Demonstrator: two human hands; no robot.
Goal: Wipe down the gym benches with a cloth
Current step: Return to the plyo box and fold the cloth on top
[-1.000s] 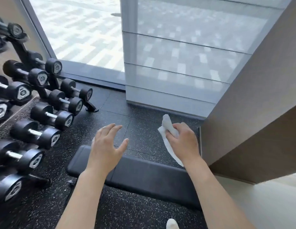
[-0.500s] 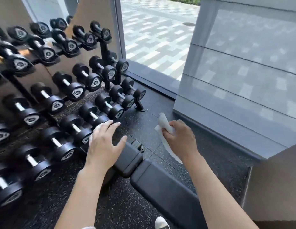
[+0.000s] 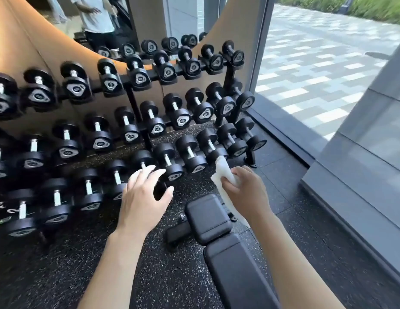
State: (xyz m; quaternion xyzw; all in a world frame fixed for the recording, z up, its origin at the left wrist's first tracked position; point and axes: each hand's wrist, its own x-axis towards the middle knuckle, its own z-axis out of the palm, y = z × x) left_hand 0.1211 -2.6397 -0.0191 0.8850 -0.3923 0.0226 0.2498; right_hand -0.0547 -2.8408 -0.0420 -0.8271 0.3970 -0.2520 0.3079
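A black padded gym bench [image 3: 237, 270] lies low on the floor at bottom centre, its small seat pad [image 3: 207, 217] toward the dumbbell rack. My right hand [image 3: 246, 192] grips a white cloth [image 3: 224, 172] in the air just above and right of the seat pad, with the cloth hanging down past the wrist. To the left of the pad, over the floor, my left hand [image 3: 145, 197] hovers with fingers spread and holds nothing.
A three-tier rack of several black dumbbells [image 3: 150, 121] fills the left and centre, in front of a mirror [image 3: 118, 23]. Glass panels [image 3: 328, 63] and a grey ledge [image 3: 350, 197] run along the right. The floor [image 3: 60, 275] is black speckled rubber.
The view has swung left, bringing the dumbbell rack to the centre and the bench end-on below. Both hands kept their pose, the right still gripping the cloth.
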